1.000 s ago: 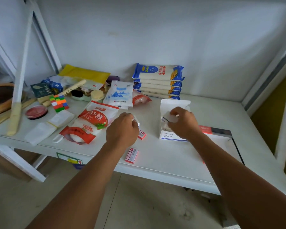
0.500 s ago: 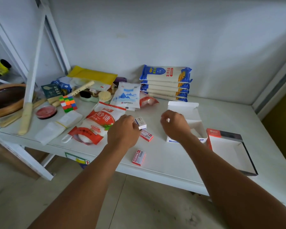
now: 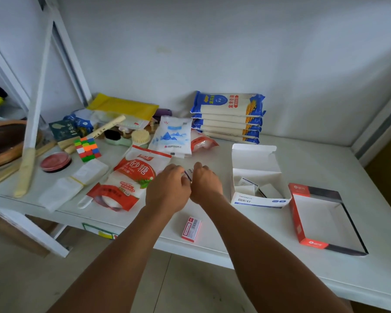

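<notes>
My left hand (image 3: pixel 167 190) and my right hand (image 3: pixel 208 185) meet over the middle of the white shelf (image 3: pixel 235 231). Together they pinch a small white box (image 3: pixel 189 173), which is mostly hidden between the fingers. To the right, an open white carton (image 3: pixel 255 201) with a blue label stands with its lid flap up, and a few small white boxes (image 3: pixel 246 185) lie inside it. A small red and white box (image 3: pixel 191 229) lies flat near the shelf's front edge, just below my hands.
A red and black tray-shaped box lid (image 3: pixel 299 220) lies at the right front. A red sugar bag (image 3: pixel 133 177), a white and blue bag (image 3: pixel 172 137), stacked noodle packs (image 3: pixel 228 116), a colour cube (image 3: pixel 87 149) and a wooden bowl (image 3: pixel 2 141) fill the left and back.
My right hand has left the open carton and moved left to join my left hand on the small white box. A second small red box on the shelf is now hidden by my hands.
</notes>
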`<action>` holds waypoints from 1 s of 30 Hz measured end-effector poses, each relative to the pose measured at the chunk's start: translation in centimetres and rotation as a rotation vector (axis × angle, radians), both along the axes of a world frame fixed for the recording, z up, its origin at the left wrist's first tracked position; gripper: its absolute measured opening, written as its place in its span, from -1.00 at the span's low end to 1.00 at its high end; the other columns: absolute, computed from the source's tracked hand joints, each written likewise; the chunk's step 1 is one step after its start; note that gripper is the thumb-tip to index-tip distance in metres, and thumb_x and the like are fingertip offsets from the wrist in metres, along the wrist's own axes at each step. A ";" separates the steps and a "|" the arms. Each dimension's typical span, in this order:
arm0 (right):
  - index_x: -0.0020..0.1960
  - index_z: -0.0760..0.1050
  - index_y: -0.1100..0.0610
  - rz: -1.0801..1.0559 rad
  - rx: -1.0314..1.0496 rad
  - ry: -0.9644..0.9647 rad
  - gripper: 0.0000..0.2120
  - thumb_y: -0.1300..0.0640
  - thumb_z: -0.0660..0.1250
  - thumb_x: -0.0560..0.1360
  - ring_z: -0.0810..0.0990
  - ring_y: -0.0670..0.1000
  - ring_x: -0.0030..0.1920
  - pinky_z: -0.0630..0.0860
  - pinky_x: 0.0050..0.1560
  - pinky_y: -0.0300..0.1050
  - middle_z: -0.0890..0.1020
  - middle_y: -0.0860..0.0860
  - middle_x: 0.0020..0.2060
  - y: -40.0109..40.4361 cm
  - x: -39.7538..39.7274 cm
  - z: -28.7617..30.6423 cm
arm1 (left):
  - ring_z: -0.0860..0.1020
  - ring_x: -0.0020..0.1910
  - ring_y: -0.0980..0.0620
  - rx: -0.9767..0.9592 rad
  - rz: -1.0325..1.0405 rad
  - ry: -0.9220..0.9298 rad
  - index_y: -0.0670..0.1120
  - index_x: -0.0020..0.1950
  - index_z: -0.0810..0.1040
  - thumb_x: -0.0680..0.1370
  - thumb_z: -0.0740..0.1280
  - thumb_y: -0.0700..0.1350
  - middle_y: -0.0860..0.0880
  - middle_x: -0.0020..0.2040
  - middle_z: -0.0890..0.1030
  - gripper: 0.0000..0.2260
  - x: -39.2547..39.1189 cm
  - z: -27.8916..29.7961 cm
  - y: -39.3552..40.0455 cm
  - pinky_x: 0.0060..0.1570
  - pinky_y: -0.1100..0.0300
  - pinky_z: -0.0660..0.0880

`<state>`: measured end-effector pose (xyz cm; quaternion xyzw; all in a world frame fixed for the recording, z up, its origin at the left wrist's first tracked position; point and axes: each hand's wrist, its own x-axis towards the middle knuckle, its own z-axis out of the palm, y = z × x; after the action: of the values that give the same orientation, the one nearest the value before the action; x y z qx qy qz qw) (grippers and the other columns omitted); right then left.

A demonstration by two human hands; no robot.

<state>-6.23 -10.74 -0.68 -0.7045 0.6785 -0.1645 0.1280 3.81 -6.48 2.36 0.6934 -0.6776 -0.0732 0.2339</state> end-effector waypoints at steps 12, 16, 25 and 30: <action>0.22 0.48 0.09 -0.237 -0.147 -0.553 -0.64 0.04 0.39 0.45 0.59 0.07 -0.03 0.50 -0.03 -0.11 0.62 0.01 0.02 3.7 -11.0 4.6 | 0.55 0.19 -0.06 0.000 -0.059 -0.005 -0.06 0.29 0.46 0.58 0.23 -0.01 -0.04 0.29 0.54 -0.70 -3.4 1.8 1.7 0.06 0.09 0.50; 0.25 0.45 0.13 -0.354 -0.166 -0.617 -0.57 0.11 0.41 0.41 0.59 0.07 -0.03 0.55 0.02 -0.07 0.61 0.05 0.00 4.6 -15.3 5.8 | 0.57 0.13 -0.04 -0.002 -0.081 -0.004 -0.05 0.22 0.47 0.58 0.23 0.00 -0.03 0.22 0.57 -0.75 -5.0 2.0 2.3 -0.03 0.14 0.46; 0.30 0.43 0.13 -0.417 -0.278 -0.557 -0.43 -0.10 0.48 0.39 0.54 0.03 0.05 0.40 -0.03 -0.17 0.58 0.02 0.08 4.4 -18.9 6.0 | 0.57 0.06 -0.04 -0.024 -0.109 -0.028 -0.06 0.16 0.48 0.58 0.24 -0.01 -0.04 0.16 0.57 -0.79 -6.6 2.7 3.0 -0.11 0.18 0.40; 0.18 0.51 0.15 -0.483 -0.302 -0.575 -0.65 0.00 0.38 0.48 0.57 0.03 -0.02 0.46 -0.01 -0.14 0.62 0.04 0.02 5.5 -20.7 4.8 | 0.56 -0.01 -0.04 -0.018 -0.119 -0.018 -0.06 0.07 0.48 0.57 0.22 -0.03 -0.03 0.10 0.58 -0.85 -6.5 2.9 3.1 -0.10 0.11 0.50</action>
<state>-26.93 -5.25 4.15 -0.4608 0.7291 -0.4783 0.1652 -2.68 -3.37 5.28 0.6505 -0.7203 -0.0746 0.2292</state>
